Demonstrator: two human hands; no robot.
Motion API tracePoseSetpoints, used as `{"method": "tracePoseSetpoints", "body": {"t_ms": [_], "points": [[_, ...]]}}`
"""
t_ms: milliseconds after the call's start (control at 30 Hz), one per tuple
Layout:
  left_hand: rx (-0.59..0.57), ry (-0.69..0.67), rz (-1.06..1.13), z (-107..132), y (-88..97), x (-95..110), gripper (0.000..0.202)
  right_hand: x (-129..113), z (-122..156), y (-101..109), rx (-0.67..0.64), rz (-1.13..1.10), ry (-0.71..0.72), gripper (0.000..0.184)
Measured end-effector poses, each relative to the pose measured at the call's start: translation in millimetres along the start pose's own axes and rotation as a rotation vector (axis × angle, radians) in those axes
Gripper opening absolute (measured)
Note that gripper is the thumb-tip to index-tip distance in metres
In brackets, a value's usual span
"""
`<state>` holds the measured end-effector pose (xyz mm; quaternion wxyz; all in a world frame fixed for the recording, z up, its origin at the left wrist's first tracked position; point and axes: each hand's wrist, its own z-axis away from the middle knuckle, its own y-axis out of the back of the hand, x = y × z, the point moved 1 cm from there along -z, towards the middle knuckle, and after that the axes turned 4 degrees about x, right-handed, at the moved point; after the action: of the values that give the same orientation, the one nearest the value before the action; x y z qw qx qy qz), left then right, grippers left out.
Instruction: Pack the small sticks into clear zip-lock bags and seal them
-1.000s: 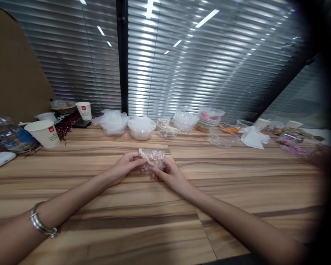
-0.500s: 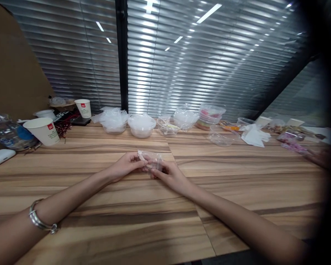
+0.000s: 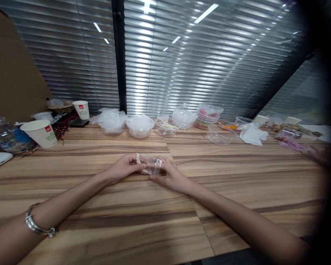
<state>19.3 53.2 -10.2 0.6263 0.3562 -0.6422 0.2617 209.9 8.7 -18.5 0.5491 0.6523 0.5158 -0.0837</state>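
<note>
Between my two hands, just above the wooden table (image 3: 105,206), is a small clear plastic bag (image 3: 155,166) with pale, pinkish contents too small to name. My left hand (image 3: 127,167) pinches the bag's left side, thumb in front. On the right side, my right hand (image 3: 169,176) grips the bag with curled fingers, thumb low and forefinger on top. Part of the bag is hidden behind the fingers. A silver bracelet (image 3: 35,224) circles my left wrist.
Along the back stand a bowl of plastic bags (image 3: 111,123), a lidded bowl (image 3: 140,127), clear tubs (image 3: 208,116) and white tissue (image 3: 252,134). Paper cups (image 3: 41,134), a bottle (image 3: 8,136) and a white case (image 3: 0,160) are left. Another person's hand (image 3: 321,154) shows at far right.
My right hand's fingers have opened a little around the bag, and its clear end has turned upright between the hands. The view has shifted slightly.
</note>
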Motion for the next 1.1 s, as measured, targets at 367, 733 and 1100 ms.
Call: {"method": "tracePoseSetpoints", "body": {"t_ms": [367,733,1100], "points": [[-0.056,-0.01,-0.08,2,-2.2,7,0.025,2,0,-2,-0.057,0.038,0.028,0.04],[0.038,0.001,0.054,0,-1.6,0,0.023,2,-3,-5,0.047,-0.177,-0.027,0.029],[0.223,0.026,0.213,-7,4.1,-9,0.031,7,-5,-1,0.206,-0.518,-0.265,0.03]]}}
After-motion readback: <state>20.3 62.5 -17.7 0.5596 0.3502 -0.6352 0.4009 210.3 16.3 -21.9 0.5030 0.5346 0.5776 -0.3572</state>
